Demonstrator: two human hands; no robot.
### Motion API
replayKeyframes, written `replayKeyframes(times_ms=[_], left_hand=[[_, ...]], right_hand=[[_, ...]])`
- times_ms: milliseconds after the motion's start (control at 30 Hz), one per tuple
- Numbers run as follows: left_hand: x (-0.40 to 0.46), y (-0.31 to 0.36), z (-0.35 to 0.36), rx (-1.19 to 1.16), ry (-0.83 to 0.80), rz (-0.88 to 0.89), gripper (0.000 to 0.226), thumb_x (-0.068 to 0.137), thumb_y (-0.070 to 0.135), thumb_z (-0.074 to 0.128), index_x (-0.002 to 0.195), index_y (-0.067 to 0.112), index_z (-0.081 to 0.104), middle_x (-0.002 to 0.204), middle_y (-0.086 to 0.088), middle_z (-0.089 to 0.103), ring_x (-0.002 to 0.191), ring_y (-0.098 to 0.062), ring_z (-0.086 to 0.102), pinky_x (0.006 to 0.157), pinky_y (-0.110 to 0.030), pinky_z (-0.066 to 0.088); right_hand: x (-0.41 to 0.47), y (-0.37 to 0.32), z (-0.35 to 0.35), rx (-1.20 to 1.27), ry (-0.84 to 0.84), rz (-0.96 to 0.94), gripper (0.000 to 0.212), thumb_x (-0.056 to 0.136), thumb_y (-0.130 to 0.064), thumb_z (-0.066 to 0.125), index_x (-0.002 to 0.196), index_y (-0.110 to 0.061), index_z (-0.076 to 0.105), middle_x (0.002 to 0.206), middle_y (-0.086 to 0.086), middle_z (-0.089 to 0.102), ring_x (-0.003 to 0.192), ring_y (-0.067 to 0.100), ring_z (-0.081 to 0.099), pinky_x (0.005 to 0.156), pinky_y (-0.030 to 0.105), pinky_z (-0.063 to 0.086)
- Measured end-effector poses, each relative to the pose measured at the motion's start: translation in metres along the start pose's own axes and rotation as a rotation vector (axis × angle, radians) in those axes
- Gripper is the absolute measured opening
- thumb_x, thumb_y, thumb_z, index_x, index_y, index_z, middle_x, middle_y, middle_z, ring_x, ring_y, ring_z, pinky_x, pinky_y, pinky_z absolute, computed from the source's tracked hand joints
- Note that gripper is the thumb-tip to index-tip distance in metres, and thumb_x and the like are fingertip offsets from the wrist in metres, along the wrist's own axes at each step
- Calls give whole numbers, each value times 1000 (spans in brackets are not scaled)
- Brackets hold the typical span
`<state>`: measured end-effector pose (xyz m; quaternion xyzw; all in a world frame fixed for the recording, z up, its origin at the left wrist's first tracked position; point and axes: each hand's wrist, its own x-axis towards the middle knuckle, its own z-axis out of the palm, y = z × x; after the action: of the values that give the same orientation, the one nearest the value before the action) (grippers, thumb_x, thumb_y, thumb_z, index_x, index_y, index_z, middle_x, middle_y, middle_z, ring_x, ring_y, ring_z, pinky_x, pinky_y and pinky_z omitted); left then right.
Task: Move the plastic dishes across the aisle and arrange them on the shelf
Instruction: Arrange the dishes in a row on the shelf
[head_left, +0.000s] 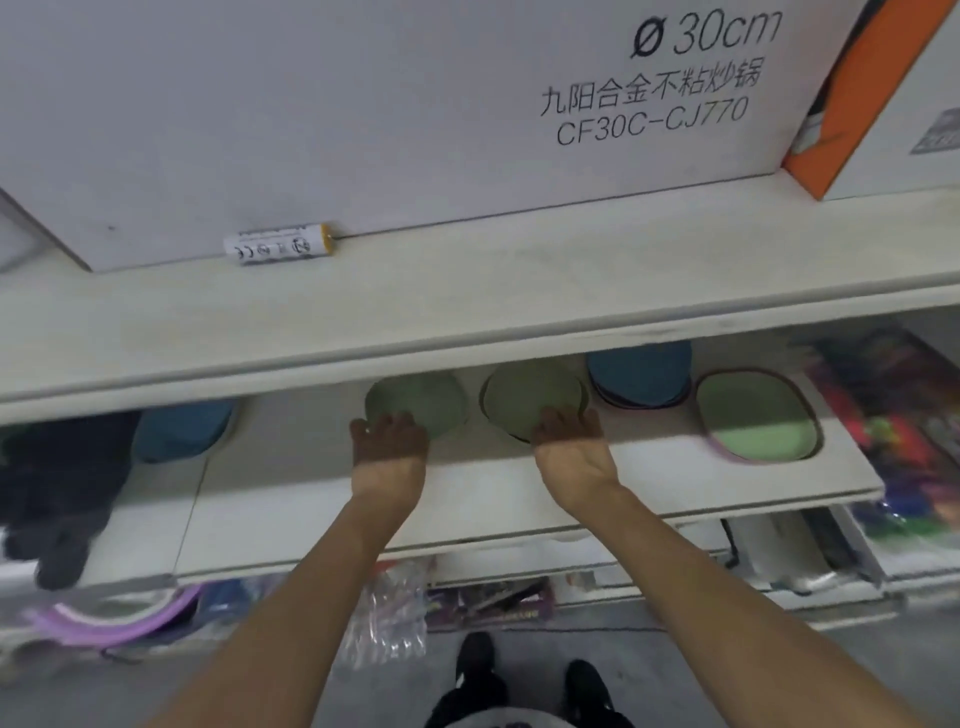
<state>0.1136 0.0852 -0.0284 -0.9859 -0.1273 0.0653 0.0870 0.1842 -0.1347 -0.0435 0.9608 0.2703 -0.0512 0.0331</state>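
Two round green plastic plates lie side by side on the middle shelf (519, 488). My left hand (388, 439) grips the near rim of the left green plate (421, 397). My right hand (569, 434) grips the near rim of the right green plate (530, 392). Behind and to the right stands a stack of blue dishes (639, 371). A green rectangular dish with a pink rim (753, 415) lies further right. At the left sits another blue dish (179, 428), partly hidden by the shelf above.
The upper shelf board (467, 306) overhangs the dishes and carries a large white box (363, 104), an orange box (852, 93) and a small white tube (280, 244). Dark cloth (57, 493) hangs at left. Colourful packets (893, 410) fill the right. My shoes (530, 680) stand on grey floor.
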Motion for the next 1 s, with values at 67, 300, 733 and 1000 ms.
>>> replayKeyframes(times_ms=[67, 300, 733, 1000], left_hand=[[-10, 6, -5, -78, 35, -39, 12, 93, 29, 63, 96, 24, 74, 105, 0, 68, 101, -28, 60, 87, -40, 35], [-39, 29, -24, -332, 213, -185, 6, 89, 27, 71, 87, 26, 76, 85, 1, 72, 82, -29, 62, 70, -34, 29], [-170, 9, -58, -273, 408, -296, 24, 75, 4, 68, 93, 17, 59, 79, 0, 61, 76, -28, 59, 64, -40, 45], [-309, -104, -35, -181, 535, -553, 12, 87, 11, 65, 97, 12, 69, 113, -3, 74, 109, -30, 69, 76, -41, 53]], right_hand=[[-3, 9, -4, -67, -28, -10, 22, 74, -9, 75, 95, -12, 71, 102, 10, 66, 99, 31, 62, 91, 43, 46], [-18, 42, -15, -24, 167, -79, 36, 50, -7, 92, 75, -12, 66, 77, 7, 60, 70, 29, 59, 59, 32, 41], [-48, -17, -38, 232, 482, -475, 14, 91, -31, 72, 97, -22, 64, 99, -2, 59, 96, 27, 52, 83, 45, 37], [-78, -197, -77, 410, 483, -894, 13, 87, -15, 70, 96, -22, 62, 100, -7, 54, 95, 20, 47, 82, 34, 30]])
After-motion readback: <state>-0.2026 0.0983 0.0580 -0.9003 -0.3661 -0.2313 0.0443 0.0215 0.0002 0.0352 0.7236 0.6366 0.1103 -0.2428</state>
